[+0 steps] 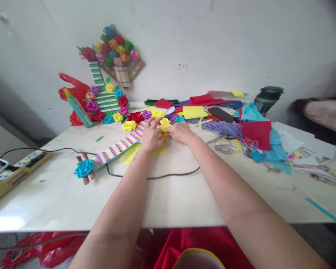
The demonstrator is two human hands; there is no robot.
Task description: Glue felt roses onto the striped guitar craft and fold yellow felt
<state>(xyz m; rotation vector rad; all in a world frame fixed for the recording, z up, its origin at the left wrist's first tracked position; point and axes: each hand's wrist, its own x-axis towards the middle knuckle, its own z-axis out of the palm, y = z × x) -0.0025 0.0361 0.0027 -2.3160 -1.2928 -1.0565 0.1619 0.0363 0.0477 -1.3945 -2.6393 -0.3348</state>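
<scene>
A toy-sized craft guitar (123,144) lies slantwise on the table, its neck striped cream and purple. A blue paper flower (84,169) sits on its head end, and red, purple and yellow paper flowers ring its body. My left hand (152,135) rests over the body with curved fingers gripping it. Against the body's right edge, my right hand (181,132) is closed, fingertips by a yellow paper flower (165,124); what they pinch is hidden. A thin wooden stick (203,122) juts out behind the right hand; whether it is held, I cannot tell. Yellow paper (130,155) lies underneath.
A green craft guitar (108,98) leans on the wall beside a glue bottle (80,112). Coloured paper (194,112), a phone (221,114), purple yarn (224,129) and scissors (214,139) lie right. A black cable (173,174) crosses the table from a power strip (19,168).
</scene>
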